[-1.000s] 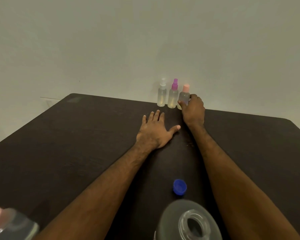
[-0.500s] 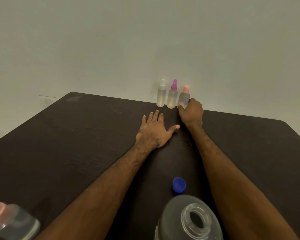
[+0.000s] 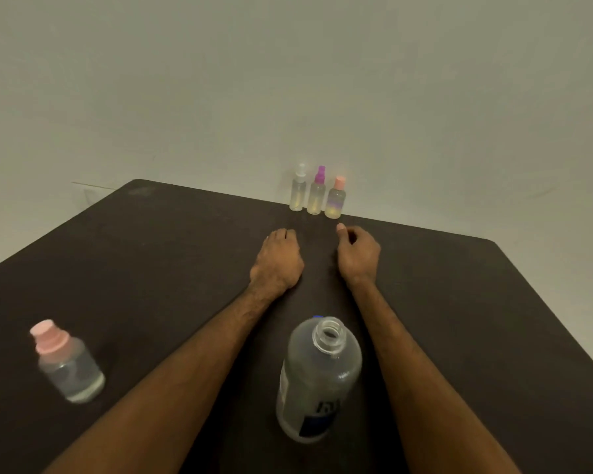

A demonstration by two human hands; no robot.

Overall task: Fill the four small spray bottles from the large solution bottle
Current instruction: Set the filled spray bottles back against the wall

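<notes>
The fingers (image 3: 354,235) of the right hand (image 3: 358,256) have let go of the pink-capped spray bottle (image 3: 336,200) and drawn back, loosely curled and empty. The left hand (image 3: 276,260), flat a moment ago, now makes an empty fist on the bench (image 3: 151,268). That bottle seems finished, third in the row at the far edge. The fourth small bottle (image 3: 67,362) waits at left. The uncapped large solution bottle (image 3: 320,378) stands between the forearms, easily knocked.

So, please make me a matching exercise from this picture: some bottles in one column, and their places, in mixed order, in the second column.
1 large bottle
2 purple-capped bottle
3 white-capped bottle

A left end of the back row
B nearest the viewer, with no cap on
C middle of the back row

Pairs: 1-B; 2-C; 3-A
</notes>
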